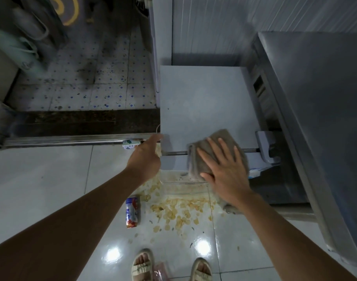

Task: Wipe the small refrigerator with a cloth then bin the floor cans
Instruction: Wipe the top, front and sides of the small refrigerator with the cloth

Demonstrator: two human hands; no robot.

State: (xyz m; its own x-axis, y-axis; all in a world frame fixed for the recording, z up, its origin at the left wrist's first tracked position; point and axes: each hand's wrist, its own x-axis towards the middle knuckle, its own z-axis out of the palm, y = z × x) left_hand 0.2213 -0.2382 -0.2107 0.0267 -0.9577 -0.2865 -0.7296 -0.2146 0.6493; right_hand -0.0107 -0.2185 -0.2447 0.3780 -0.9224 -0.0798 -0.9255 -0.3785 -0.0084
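Note:
The small white refrigerator (202,102) stands below me, its flat top facing up. A folded grey-brown cloth (212,147) lies on the top's near edge, and my right hand (224,163) presses flat on it with fingers spread. My left hand (147,155) rests at the refrigerator's near left corner, fingers touching the edge and holding nothing. A red, white and blue can (132,212) lies on its side on the floor left of the refrigerator. A second can, white and green (131,144), lies by the metal door threshold, partly hidden behind my left hand.
Crisps (177,211) are scattered over the glossy tiles in front of the refrigerator. A steel counter (315,94) stands to the right. A dark doorway threshold (86,122) runs to the left, with a spotted tile floor beyond. My sandalled feet (169,266) are at the bottom.

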